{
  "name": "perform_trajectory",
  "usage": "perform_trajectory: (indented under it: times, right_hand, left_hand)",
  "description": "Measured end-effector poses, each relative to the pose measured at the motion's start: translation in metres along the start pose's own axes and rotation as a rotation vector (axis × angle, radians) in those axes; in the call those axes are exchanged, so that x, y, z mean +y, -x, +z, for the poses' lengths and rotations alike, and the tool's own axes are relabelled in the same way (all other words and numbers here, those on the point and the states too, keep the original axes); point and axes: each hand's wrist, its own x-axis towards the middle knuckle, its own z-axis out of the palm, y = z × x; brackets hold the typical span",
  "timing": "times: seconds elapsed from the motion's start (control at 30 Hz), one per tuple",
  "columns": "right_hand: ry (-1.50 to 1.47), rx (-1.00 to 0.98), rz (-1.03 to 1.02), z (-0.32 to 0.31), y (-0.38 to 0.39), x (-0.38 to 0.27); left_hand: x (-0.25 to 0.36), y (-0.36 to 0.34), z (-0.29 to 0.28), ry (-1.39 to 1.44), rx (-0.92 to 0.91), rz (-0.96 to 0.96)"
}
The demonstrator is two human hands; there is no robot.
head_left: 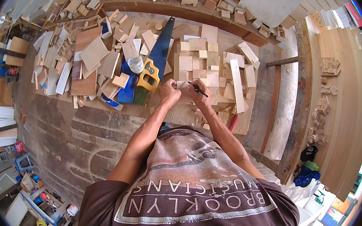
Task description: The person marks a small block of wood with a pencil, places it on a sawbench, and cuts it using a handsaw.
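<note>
Brown printed T-shirt is filling the space nearest the camera, bare forearms reaching forward and converging over the surface. Between the hands, a small pale wooden block is lying crosswise, long axis running left-right. The left hand is pinching it; the right hand's grip is closing around a black pen, slanting far-left toward the block.

Woodworking shop, handsaw, wood offcuts, long planks
</note>
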Motion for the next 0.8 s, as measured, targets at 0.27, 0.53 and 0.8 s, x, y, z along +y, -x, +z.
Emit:
perform_trajectory:
  times: [0.27,0.53,0.8]
  right_hand:
    - [0.007,0.014,-0.007,0.0,0.002,-0.006]
    - [-0.001,0.001,0.001,-0.002,0.001,-0.01]
    - [-0.444,0.102,0.004,-0.03,0.012,-0.01]
  left_hand:
    - [0.002,0.002,-0.002,-0.034,-0.005,-0.026]
    - [0.002,0.001,-0.003,0.02,-0.029,-0.035]
    - [0.002,0.003,-0.003,-0.012,-0.011,-0.032]
